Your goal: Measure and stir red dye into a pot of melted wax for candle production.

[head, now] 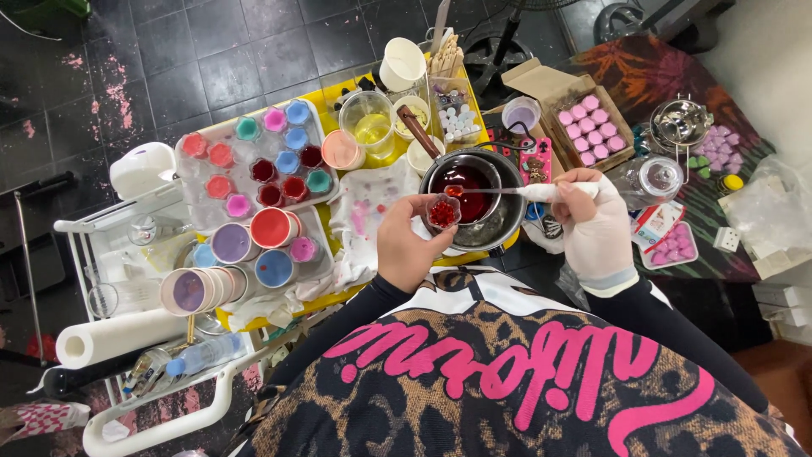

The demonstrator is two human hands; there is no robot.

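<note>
Head view, looking down. Left hand closed round small clear cup w/ red contents, held just at 7 o'clock rim of metal pot. Right hand, wrapped in white glove or bandage, closed on white handle of spoon; spoon bowl w/ red liquid hovering over pot, just above cup at approx 12 o'clock of it. Pot holding dark red liquid, sitting on yellow desk near centre.

At 9–10 o'clock from pot: clear tray w/ small cups of coloured wax – red, pink, teal, blue. Below that, at 8 o'clock: larger round tubs, purple, red-orange, blue; stack of lids further out. White stained cloth between tray and pot.

At 11–12 o'clock: glass beaker w/ yellow liquid, white paper cup, bundle of wooden sticks, brown stick leaning toward pot.

At 1–2 o'clock: cardboard box w/ pink moulded pieces. At 3 o'clock: glass jar, metal strainer, purple pieces on patterned cloth.

At 8 o'clock, low: paper towel roll on white trolley, plastic bottle beside it. Dark tiled floor beyond.
</note>
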